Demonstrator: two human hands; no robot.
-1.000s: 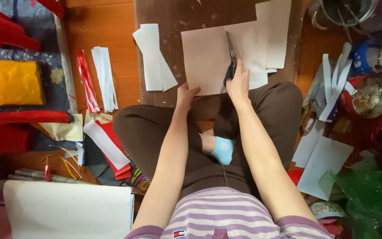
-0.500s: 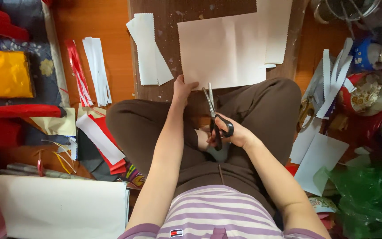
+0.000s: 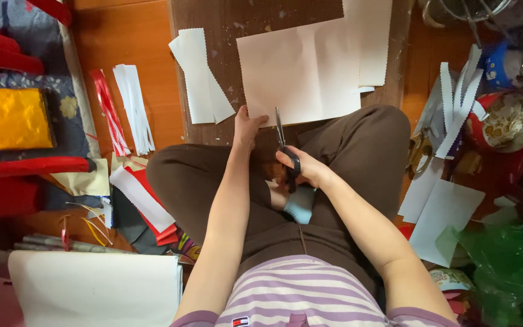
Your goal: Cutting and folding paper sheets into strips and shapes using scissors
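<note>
The left hand presses flat the near edge of the thin, floppy white paper sheet on the brown board, while the right hand grasps black scissors by the handles.

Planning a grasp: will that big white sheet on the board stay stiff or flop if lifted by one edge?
Likely floppy: the white sheet looks thin and lies flat on the board. Probably light, so it may slide when pushed; the left hand pins its near edge. The right hand holds scissors.

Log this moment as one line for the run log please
left hand: pressing sheet edge | right hand: gripping scissors, blades at sheet's near edge | board under sheet
</note>
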